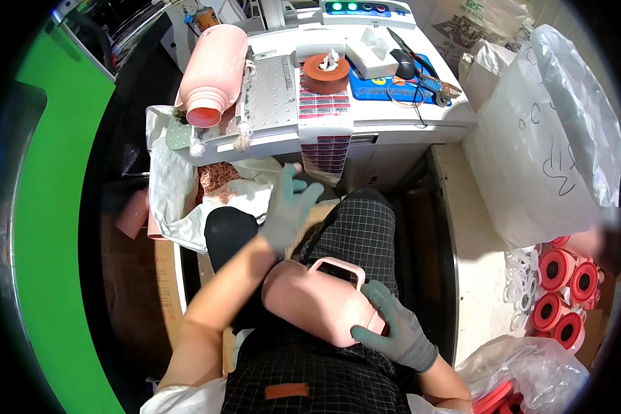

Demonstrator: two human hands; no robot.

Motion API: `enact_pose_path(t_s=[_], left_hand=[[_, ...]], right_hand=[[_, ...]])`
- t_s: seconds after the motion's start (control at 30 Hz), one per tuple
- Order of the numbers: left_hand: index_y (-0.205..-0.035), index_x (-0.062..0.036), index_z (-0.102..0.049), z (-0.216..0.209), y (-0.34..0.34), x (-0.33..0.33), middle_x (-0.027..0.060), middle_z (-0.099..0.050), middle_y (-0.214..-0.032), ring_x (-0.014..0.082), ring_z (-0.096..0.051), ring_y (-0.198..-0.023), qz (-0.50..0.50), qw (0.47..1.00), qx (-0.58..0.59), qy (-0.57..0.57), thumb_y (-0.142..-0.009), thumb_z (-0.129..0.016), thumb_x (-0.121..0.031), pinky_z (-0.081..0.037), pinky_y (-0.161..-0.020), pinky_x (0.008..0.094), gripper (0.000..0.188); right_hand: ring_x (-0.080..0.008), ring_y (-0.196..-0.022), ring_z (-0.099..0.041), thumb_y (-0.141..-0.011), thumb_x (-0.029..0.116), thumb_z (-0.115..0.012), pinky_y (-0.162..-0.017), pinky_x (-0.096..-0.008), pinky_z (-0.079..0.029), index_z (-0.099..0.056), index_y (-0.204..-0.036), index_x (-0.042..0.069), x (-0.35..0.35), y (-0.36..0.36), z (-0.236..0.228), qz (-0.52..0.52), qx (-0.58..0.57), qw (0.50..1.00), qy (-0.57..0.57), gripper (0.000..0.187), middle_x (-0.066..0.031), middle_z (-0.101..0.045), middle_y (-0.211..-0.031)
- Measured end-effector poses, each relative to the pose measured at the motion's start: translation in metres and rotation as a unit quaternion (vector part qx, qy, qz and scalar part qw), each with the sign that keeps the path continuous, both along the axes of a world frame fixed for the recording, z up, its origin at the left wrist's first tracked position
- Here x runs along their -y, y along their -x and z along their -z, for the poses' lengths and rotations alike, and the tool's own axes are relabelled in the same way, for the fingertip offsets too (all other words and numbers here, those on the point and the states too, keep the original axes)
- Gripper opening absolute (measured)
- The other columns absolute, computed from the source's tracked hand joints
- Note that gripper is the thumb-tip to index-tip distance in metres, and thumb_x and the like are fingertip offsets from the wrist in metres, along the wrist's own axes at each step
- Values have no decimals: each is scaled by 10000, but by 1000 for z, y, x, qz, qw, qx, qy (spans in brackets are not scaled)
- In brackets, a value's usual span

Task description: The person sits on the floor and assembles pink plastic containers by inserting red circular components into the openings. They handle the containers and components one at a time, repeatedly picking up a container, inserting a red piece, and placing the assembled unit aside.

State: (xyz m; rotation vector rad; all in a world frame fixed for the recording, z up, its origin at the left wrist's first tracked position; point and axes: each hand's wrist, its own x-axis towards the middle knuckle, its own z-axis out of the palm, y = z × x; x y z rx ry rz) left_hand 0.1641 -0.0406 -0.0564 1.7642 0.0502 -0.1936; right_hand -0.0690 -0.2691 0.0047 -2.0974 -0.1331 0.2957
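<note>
The right hand [397,328] grips the bottle [317,301] by its right end on the lap [359,231], the left hand [290,208] beyond — blurred, seemingly open — so a slackened hold could let it roll.

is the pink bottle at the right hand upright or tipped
Tipped: the pink bottle lies on its side, its long body slanting across the lap, neck end in the right hand.
</note>
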Motion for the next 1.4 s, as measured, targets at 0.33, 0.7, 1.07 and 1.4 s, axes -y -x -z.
enact_pose_path(t_s=[0.33, 0.7, 1.07, 1.4], left_hand=[[-1320, -12, -573, 21, -54, -25, 59, -714, -1059, 65, -648, -861, 121, 985, 36, 114, -859, -839, -117, -514, -696, 200, 543], [-1232, -71, -691, 4, -68, -13, 139, -731, -906, 255, -720, -792, -14, 897, 366, -247, -884, -774, -138, -560, -744, 354, 364], [-999, -74, -730, -30, -25, -36, 99, -693, -1063, 318, -707, -841, -37, 905, 371, -203, -865, -784, -183, -548, -734, 394, 181], [-962, -10, -743, -68, 122, -113, 25, -665, -752, 84, -590, -619, -56, 987, -4, 148, -939, -752, -148, -482, -593, 222, 140]], right_hand=[[-421, -1289, -562, -758, 367, -879, -1049, -496, -516, -448, -1572, 124, 19, 22, -7, -85, 123, 985, 90, 953, -261, -482, -1495], [-470, -1266, -580, -707, 417, -921, -960, -503, -576, -305, -1633, 194, 7, 36, -13, -55, 25, 989, 133, 1134, -277, -440, -1488], [-493, -1306, -540, -710, 445, -933, -1010, -537, -533, -326, -1594, 81, -25, 34, 27, 71, 112, 991, 19, 1133, -316, -438, -1484], [-539, -1205, -572, -742, 341, -916, -922, -568, -546, -380, -1582, 159, -84, -4, 55, 11, 259, 956, 136, 1013, -397, -388, -1465]])
